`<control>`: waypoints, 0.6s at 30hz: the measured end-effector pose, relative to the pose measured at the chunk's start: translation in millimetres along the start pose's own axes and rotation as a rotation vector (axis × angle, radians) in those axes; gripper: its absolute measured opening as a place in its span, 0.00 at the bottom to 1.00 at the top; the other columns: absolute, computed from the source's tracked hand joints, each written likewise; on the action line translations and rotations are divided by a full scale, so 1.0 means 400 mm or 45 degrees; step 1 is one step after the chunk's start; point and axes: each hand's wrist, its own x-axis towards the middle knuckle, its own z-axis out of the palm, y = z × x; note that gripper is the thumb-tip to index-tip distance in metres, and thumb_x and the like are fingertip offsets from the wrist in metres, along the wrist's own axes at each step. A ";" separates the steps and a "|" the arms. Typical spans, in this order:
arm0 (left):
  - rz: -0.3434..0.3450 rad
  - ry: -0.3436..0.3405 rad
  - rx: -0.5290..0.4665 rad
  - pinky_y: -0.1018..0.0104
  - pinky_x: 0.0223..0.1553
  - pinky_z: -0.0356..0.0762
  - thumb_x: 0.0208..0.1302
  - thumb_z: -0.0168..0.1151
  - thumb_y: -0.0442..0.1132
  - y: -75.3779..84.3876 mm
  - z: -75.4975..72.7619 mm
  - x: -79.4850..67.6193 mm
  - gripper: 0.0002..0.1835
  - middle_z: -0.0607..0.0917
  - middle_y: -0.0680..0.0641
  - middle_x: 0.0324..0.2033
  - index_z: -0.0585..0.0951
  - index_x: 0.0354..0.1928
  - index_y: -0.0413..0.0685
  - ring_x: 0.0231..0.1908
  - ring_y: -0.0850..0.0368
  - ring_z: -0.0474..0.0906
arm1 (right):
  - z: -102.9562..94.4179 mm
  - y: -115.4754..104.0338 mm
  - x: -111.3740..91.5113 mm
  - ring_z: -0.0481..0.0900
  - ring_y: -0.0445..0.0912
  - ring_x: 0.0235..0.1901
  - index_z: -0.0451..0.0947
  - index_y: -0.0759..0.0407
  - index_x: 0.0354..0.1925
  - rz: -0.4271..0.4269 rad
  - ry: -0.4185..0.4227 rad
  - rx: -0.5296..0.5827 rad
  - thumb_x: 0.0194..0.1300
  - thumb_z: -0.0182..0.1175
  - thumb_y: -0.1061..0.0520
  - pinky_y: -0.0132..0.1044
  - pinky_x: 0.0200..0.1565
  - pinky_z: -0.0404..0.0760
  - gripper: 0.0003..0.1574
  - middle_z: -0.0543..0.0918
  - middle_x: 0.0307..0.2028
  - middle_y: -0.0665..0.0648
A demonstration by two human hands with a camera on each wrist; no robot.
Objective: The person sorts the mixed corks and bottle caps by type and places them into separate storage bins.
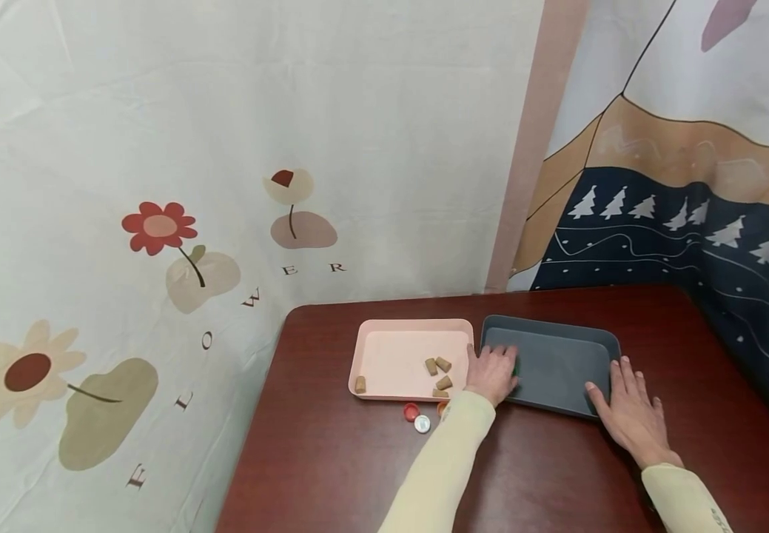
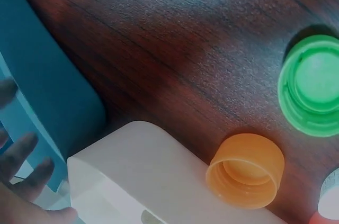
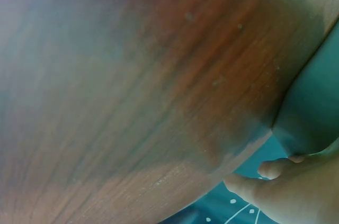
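My left hand [image 1: 493, 372] is at the left end of a dark grey tray [image 1: 567, 363], fingers spread, thumb toward the pink tray [image 1: 391, 348]. A bit of green [image 1: 516, 366] shows beside its fingers, too small to identify. The right hand [image 1: 633, 411] lies with extended fingers along the dark tray's right edge. In the left wrist view, fingers [image 2: 21, 155] reach over the dark tray's wall. Whether either hand presses on the tray, I cannot tell. Several brown corks [image 1: 443, 364] lie inside the pink tray.
Bottle caps lie on the dark red table [image 1: 331, 459] before the pink tray: a red cap [image 1: 411, 412], a white cap [image 1: 422, 423], an orange cap [image 2: 246, 171] and a green cap [image 2: 312, 86]. Printed curtains [image 1: 384, 148] hang behind the table.
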 end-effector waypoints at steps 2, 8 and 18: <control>-0.012 -0.018 -0.032 0.38 0.67 0.67 0.63 0.67 0.67 -0.003 0.004 -0.001 0.37 0.81 0.59 0.63 0.73 0.72 0.67 0.65 0.54 0.76 | 0.001 0.000 -0.001 0.35 0.74 0.77 0.39 0.74 0.79 -0.003 0.004 -0.002 0.81 0.42 0.34 0.83 0.62 0.44 0.55 0.35 0.80 0.74; -0.024 -0.041 -0.070 0.35 0.68 0.63 0.66 0.57 0.73 -0.018 0.012 -0.006 0.42 0.71 0.54 0.73 0.66 0.78 0.67 0.75 0.49 0.63 | 0.006 -0.001 -0.001 0.34 0.74 0.77 0.38 0.74 0.80 -0.009 0.006 0.000 0.81 0.41 0.34 0.83 0.62 0.43 0.55 0.34 0.80 0.73; -0.012 -0.070 -0.207 0.32 0.70 0.58 0.67 0.50 0.74 -0.036 0.002 -0.041 0.46 0.57 0.48 0.80 0.58 0.82 0.63 0.79 0.43 0.54 | 0.005 0.001 0.000 0.33 0.75 0.77 0.37 0.71 0.80 0.007 -0.012 0.004 0.80 0.41 0.32 0.83 0.62 0.41 0.55 0.34 0.80 0.73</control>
